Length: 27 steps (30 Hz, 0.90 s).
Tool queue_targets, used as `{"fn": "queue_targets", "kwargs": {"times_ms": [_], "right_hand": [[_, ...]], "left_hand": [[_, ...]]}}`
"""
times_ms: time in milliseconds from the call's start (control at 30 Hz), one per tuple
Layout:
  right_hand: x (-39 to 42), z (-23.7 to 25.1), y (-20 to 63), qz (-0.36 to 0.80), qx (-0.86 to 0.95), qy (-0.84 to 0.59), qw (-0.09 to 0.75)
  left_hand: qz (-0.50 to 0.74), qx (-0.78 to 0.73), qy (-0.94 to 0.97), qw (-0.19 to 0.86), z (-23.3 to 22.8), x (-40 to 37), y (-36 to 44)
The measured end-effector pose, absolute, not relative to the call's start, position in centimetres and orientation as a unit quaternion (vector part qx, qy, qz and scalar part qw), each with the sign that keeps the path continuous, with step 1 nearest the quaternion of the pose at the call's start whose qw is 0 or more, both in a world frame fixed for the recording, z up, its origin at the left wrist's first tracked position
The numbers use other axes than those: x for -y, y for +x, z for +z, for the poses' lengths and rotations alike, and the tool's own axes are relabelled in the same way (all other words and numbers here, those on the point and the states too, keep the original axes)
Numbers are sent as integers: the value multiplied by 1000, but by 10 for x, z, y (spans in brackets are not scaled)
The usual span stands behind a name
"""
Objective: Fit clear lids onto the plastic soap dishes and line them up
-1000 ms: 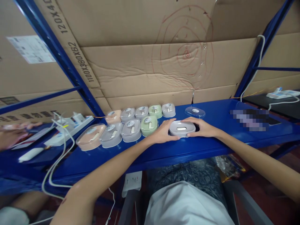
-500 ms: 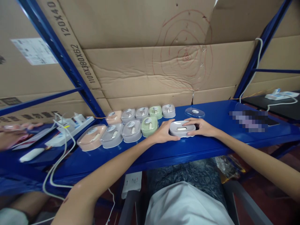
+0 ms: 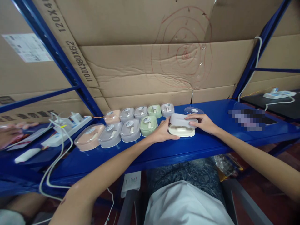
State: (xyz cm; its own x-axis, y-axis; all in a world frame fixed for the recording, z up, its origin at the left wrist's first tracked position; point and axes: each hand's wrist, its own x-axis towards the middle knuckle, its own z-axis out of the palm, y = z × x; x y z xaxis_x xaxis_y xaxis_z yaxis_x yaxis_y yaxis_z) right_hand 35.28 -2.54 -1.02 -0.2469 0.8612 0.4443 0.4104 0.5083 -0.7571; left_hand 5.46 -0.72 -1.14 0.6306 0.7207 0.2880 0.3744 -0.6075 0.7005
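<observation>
A cream soap box base (image 3: 181,131) rests on the blue table, its inner ridge visible. My left hand (image 3: 164,130) is closed around the left end of this base, thumb along the near side. Tilted above it is the pale grey soap box shell (image 3: 180,120). My right hand (image 3: 203,123) grips that shell by its right end, fingers on top and thumb below. Behind the hands lies a clear lid (image 3: 194,110) with a round sticker.
Two rows of lidded soap boxes in pink, grey and green (image 3: 148,125) stand left of my hands. Power strips (image 3: 67,131) and white cables are farther left, near another person's hand (image 3: 14,132). A partly blurred dark flat item (image 3: 264,115) lies on the right.
My right hand has lifted the grey shell off the cream base, which now shows beneath it. My left hand has stayed at the left end.
</observation>
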Motion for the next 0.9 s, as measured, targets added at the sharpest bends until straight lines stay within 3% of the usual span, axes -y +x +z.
{"fn": "queue_targets", "kwargs": {"times_ms": [167,333,600,900], "right_hand": [[27,-6,379,116,716,-473,500],[43,-8,407,18,718,-524,458],[62,-13,415,-20,724,-535,434],[51,-19,420,-47,737,-574,354]], "left_hand": [[263,-338,854,294,-11,10,55],[262,-342,854,293,-11,11,53],[261,-341,858,282,-13,9,52],[236,-358,863,266,-8,14,53]]}}
